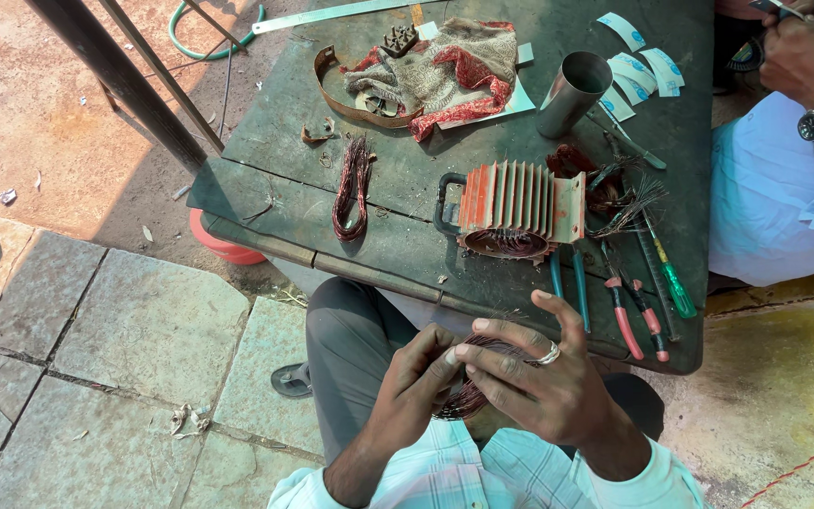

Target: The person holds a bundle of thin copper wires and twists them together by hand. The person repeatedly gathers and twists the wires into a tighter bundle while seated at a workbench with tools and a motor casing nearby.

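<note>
While I am sitting at the near edge of the dark green metal worktop (332, 188), I am holding a reddish-brown coil of thin copper wire (471, 396) in my lap, just below that edge. My left hand (414, 382) is pinching the coil from the left, fingers clenched on the strands, and my right hand (544, 382), wearing a silver ring, is gripping it from the right with thumb and forefinger meeting the left fingertips, the other fingers spreading loose. I am judging this to be the stage of sorting and shaping the winding by hand; the next move is calling for a steady pinch and gentle spreading so the fine strands are not kinking.

Near the middle of the worktop an orange finned motor housing (517, 209) is lying on its side, well apart from my hands. A second looped bundle of copper wire (353, 187) is lying toward the left edge. Red-handled pliers (626, 316) are resting by the right near corner.
</note>
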